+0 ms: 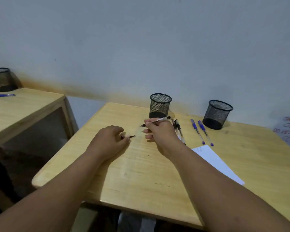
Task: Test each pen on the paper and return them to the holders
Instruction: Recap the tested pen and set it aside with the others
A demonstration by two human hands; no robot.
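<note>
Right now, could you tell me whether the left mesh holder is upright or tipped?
Upright: the left mesh holder stands on its base, rim up, on the table.

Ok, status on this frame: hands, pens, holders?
Right hand grips a black pen; left hand pinches its cap. Four pens lie by the paper. Both holders look empty. Nothing blocking.

The light wooden desk (141, 173) carries 2 black mesh holders, one (160, 106) at the far middle and one (217, 114) far right. Between them lie 2 black pens (178, 127) and 2 blue pens (201, 132), side by side. A white paper (216, 162) lies near right. A second desk (23, 106) at left bears another mesh holder (2, 79) and a blue pen (4, 95).
</note>
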